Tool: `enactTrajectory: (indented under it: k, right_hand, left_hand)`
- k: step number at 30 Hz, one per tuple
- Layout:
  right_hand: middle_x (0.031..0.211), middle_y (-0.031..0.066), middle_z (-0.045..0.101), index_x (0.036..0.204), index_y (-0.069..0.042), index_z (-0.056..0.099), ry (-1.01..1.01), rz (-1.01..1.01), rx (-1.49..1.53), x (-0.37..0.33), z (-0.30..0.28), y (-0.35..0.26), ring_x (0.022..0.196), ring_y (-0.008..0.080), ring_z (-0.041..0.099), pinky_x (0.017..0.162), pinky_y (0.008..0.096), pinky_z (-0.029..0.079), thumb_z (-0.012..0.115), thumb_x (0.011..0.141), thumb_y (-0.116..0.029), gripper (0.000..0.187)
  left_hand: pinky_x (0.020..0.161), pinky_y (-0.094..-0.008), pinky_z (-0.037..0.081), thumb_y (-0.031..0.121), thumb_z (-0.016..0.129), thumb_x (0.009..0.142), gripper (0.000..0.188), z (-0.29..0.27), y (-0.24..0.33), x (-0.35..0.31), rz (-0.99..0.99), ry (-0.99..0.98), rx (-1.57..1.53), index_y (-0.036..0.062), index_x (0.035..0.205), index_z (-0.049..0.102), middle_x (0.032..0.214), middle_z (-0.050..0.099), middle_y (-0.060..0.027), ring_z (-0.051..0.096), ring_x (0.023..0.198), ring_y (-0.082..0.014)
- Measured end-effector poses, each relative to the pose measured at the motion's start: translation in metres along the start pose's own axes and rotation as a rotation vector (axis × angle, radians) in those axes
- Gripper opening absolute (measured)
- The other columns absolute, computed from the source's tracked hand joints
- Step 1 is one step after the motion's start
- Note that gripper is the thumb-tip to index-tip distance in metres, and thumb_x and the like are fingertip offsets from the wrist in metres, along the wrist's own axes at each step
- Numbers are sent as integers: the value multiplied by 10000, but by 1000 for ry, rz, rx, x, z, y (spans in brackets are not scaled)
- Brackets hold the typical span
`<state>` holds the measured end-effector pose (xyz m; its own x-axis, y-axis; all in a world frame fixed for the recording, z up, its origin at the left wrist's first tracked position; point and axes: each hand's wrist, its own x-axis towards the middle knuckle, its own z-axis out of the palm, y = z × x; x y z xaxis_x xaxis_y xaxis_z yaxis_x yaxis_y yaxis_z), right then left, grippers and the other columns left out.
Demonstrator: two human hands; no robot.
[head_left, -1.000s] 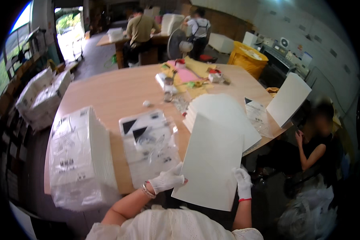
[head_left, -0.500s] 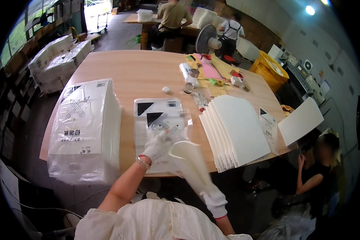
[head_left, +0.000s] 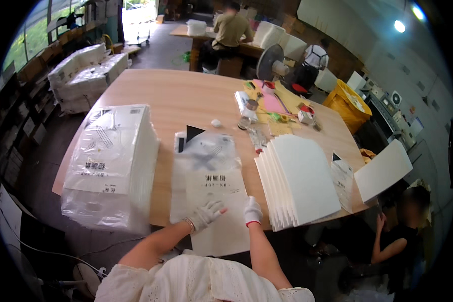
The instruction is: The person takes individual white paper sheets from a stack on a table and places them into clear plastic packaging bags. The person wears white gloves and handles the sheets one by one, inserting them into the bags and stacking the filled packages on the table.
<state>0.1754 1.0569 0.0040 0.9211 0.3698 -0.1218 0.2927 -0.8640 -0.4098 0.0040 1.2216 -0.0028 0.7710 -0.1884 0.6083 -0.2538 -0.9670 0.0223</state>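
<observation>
A clear plastic bag with dark print (head_left: 180, 171) lies flat on the table in front of me. White paper sheets (head_left: 219, 239) sit partly inside it, their near end sticking out past the table's front edge. My left hand (head_left: 208, 214), in a white glove with a bare fingertip showing, rests flat on the sheets with its fingers spread. At the right edge of the sheets, my right hand (head_left: 252, 210), gloved in white with a red cuff, is closed on them; its fingertips are partly hidden. A small white lump (head_left: 216, 123) lies beyond the bag.
Filled bags form a tall stack (head_left: 113, 166) at left. Fanned white paper stacks (head_left: 307, 181) stand at right, beside a printed bag (head_left: 342, 178). Farther back are a glass jar (head_left: 244, 122), tape and coloured papers. A seated person (head_left: 397, 231) is at lower right; a fan (head_left: 270, 60) stands behind the table.
The curled sheets in my right hand now lie flat, partly in the bag. My right hand has moved up beside them, and my left hand has come down from the bag's print onto the paper.
</observation>
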Motion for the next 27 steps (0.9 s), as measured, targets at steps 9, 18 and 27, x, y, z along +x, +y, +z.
enactTrajectory:
  k: [9,18,27]
  right_hand:
    - [1032,251,605,1444,-149,-21,-302,-193,-37,-53,-27,2,886,397,595,787,503,441,385,931,-311,673]
    - [1022,250,600,1395,-132,196,-162,-503,199,-210,-38,39,863,414,596,742,502,457,448,901,-276,573]
    - [1007,101,628,1306,-68,437,-743,152,977,-180,-30,70,897,194,612,811,358,489,573,887,-171,452]
  left_hand:
    - [760,-377,479,93,426,884,426,-24,-34,-72,-1019,-509,-21,68,1309,417,1182,540,-175,580,932,-246]
    - [726,-367,467,30,551,769,178,-173,68,-78,-847,-237,-868,46,946,553,986,586,-169,590,879,-303]
    - [637,-299,436,-60,490,691,84,-173,47,-63,-924,-41,-731,15,729,495,732,529,-90,537,707,-191]
